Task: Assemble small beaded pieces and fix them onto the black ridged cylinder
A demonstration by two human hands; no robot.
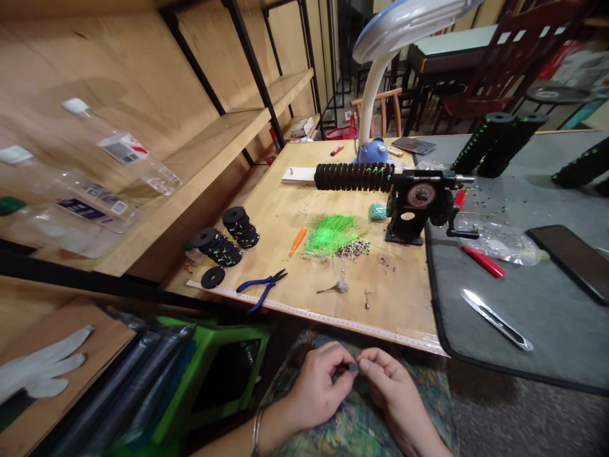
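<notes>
My left hand (323, 381) is closed in a pinch above my lap, with a small dark grey piece (353, 367) between thumb and forefinger. Close beside it, my right hand (387, 384) has thumb and fingers pressed together; what they pinch is too small to make out. On the wooden table (266, 197) ahead lie a heap of bright green thin strands (333, 233), many-coloured beads (353, 249), a small feathery tuft (339, 287) and a little metal piece (366, 299). Blue-handled pliers (262, 284) rest at the front edge, an orange-handled tool (297, 243) further back.
A black hand-crank winder (413, 206) bears a row of black foam discs (354, 177). More discs (216, 246) are stacked at left. Silver tweezers (497, 320), a red pen-like object (483, 261) and a phone (573, 260) lie on the grey mat (547, 343). A lamp (373, 149) stands behind.
</notes>
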